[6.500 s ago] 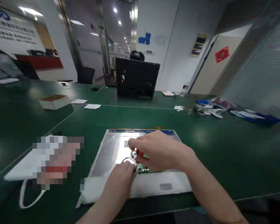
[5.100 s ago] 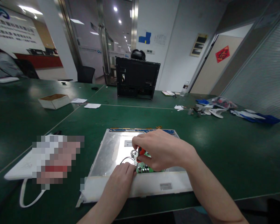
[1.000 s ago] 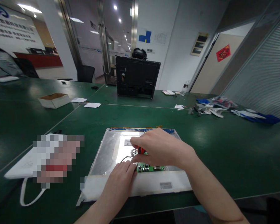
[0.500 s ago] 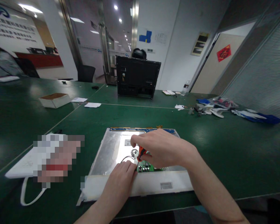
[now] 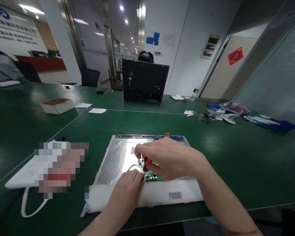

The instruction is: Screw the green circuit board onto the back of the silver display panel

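Observation:
An LCD panel [image 5: 108,168] lies face down before me, with a silver metal back and a blue circuit strip along its far edge. My right hand [image 5: 170,157] is wrapped round the red and black handle of a screwdriver [image 5: 145,164], held over a small green circuit board [image 5: 149,176]. The driver's tip is hard to make out. Close by, my left hand [image 5: 129,183] lies on the panel's near part, fingers together at the board's left edge; whatever is under the fingertips is hidden. A thin dark cable and a round metal piece [image 5: 140,161] show beside the screwdriver.
A white bag [image 5: 22,173], partly pixelated, lies to the left on the green table [image 5: 226,160]. Farther back are an open cardboard box [image 5: 57,106], papers [image 5: 97,110] and an upright black monitor housing [image 5: 146,80]. Plastic bags and loose parts [image 5: 216,114] lie at the right.
My right hand has shifted slightly left and turned a little with the screwdriver, whose handle now stands more upright. The left hand and the panel stay in place.

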Demonstrator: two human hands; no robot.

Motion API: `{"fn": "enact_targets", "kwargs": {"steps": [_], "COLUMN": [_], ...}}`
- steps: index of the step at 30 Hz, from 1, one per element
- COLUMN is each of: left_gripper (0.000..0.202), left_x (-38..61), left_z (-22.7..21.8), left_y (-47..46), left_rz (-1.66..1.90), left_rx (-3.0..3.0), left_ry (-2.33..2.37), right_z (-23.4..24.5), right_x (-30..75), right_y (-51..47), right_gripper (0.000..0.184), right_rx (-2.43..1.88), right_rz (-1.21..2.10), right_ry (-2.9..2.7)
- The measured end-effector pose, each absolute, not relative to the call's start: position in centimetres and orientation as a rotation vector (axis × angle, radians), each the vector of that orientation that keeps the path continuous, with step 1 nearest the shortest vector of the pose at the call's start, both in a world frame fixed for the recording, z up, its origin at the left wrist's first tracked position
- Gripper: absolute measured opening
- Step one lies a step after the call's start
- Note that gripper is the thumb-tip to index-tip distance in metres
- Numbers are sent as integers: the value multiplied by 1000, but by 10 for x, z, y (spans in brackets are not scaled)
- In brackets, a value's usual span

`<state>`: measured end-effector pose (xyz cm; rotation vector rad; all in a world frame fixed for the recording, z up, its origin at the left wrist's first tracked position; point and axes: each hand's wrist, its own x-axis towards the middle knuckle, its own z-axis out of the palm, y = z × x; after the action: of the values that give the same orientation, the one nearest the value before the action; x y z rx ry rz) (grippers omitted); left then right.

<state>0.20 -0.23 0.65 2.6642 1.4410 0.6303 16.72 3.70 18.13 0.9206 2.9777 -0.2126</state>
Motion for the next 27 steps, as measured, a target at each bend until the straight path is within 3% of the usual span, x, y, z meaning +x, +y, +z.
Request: {"fn": "enact_targets", "kwargs": {"steps": [5,11,15,20,27], "left_gripper": [14,11,13,13,12], "left_x": [2,3,3,3,2], "left_z": [3,6,9,7,4], "left_y": [-2,-2,-2,-2,-2], "left_rz": [687,611,580,604,610], "left_rx": [2679,2634,2617,2647,2642], "left_ry": [1421,1442,1451,1448,1456], "right_z": [179,174,176,179,178], "right_x": [163,159,164,167,161], "right_y": [36,36,38,40,39], "right_gripper": [35,30,14,32,31], "right_rx": [1026,1180,1054,944,1107], "right_rz": [-165,116,11,-230,-29], "right_ry": [2954,2893,2960,3008,2921]}}
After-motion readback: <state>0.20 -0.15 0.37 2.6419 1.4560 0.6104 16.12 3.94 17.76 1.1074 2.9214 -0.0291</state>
